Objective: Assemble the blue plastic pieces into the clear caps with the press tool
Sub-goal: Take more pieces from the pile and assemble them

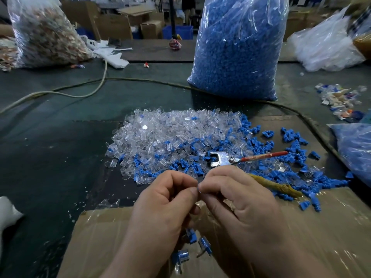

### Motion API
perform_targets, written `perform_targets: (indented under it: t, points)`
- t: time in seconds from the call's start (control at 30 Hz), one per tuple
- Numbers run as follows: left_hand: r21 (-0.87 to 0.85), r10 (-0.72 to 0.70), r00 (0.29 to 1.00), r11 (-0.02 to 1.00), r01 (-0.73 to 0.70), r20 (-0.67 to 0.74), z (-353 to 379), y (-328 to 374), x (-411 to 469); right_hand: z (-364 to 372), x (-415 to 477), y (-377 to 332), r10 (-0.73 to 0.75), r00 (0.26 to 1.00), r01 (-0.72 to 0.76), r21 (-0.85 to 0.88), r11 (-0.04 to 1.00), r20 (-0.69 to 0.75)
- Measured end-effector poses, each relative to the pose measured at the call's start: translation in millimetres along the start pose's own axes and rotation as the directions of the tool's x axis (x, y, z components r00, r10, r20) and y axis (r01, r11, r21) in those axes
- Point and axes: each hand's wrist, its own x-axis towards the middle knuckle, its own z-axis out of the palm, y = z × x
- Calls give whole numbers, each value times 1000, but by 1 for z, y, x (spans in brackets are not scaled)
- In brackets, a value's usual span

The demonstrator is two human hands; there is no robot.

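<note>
A small blue piece (198, 190) is almost hidden between the fingertips of the left hand (166, 199) and the right hand (236, 197); both pinch it above the cardboard (104, 233). Just behind them the press tool (222, 159) lies on the pile of clear caps (160, 133) and loose blue pieces (291, 145), with its yellow handle passing under the right hand. A big bag of blue pieces (236, 49) stands farther back.

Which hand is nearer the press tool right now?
Right. Both hands pinch a blue piece; the right hand lies just below the press tool, one handle passing behind it; the left hand is farther down-left.
</note>
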Motion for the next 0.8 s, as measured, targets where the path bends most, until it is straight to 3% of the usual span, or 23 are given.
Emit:
perform_targets:
  t: [0.2, 0.43, 0.53, 0.63, 0.7, 0.8]
  points:
    - [-237, -86, 987, 965, 116, 132, -1, 6, 2, -2, 0, 2, -41, 999, 42, -41, 998, 24]
    - [-114, -41, 996, 992, 50, 80, 0, 0, 4, -12, 3, 4, -40, 980, 71, -156, 985, 193]
    - [-123, -60, 998, 990, 63, 27, -2, 1, 3, -27, 6, 20, 177, 972, -88, -458, 885, 156]
    - [-149, -84, 996, 985, 85, 16, -3, 1, 5, -47, 7, 50, 501, 850, -273, -680, 681, 160]
    - [-133, -85, 996, 987, 86, 16, -3, 0, 6, -50, 6, 62, 579, 788, -285, -711, 643, 208]
    - [-143, -104, 994, 984, 106, 26, -5, -2, 6, -44, 10, 64, 582, 778, -286, -690, 665, 238]
